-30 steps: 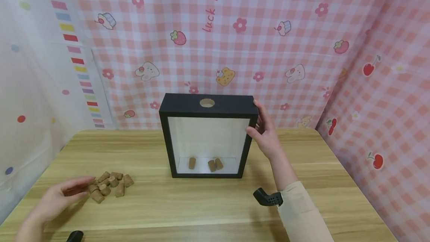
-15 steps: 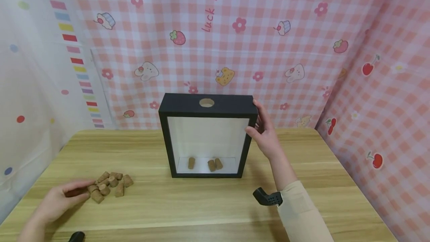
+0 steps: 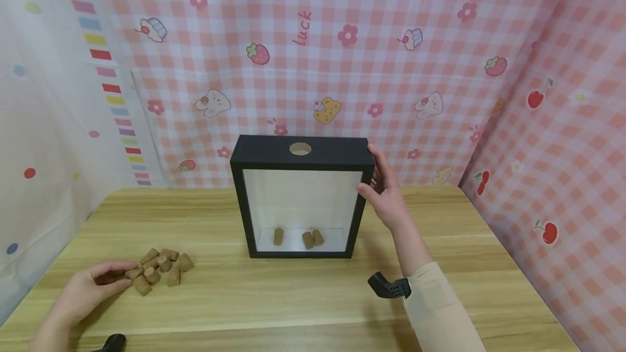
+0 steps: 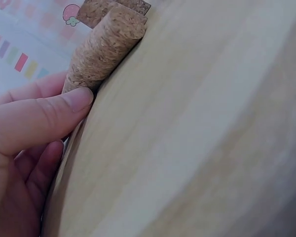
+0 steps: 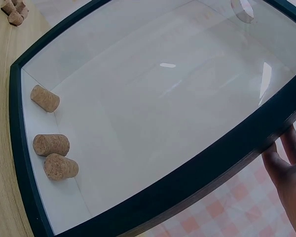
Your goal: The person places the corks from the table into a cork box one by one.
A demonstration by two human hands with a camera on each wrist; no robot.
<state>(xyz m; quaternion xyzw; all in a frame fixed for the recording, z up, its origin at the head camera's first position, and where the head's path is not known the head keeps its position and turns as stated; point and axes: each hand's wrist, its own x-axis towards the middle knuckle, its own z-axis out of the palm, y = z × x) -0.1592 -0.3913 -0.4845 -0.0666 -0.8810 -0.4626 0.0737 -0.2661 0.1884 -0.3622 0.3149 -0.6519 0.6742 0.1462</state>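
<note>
At the left of the table my left hand (image 3: 85, 291) pinches a cork (image 4: 101, 52) at the near edge of a small pile of corks (image 3: 164, 263). The thumb (image 4: 79, 100) lies on that cork's end in the left wrist view, with fingers on its far side. A black-framed box (image 3: 264, 151) with a clear front and a round hole in its top stands upright mid-table. My right hand (image 3: 388, 202) grips its upper right edge, thumb on the front frame and fingers round the side. Three corks lie inside on the white floor, one cork (image 5: 45, 98) apart from the other two.
The wooden table (image 3: 293, 303) has a pink checked cloth (image 3: 381, 64) hanging behind it and at the right. A white dotted curtain (image 3: 44, 107) hangs at the left. Black wrist-camera mounts (image 3: 389, 287) stick out from both arms.
My left hand has moved slightly right into the pile, and its thumb and fingers have closed on a cork. That cork has shifted slightly left. The right hand and the box stay put.
</note>
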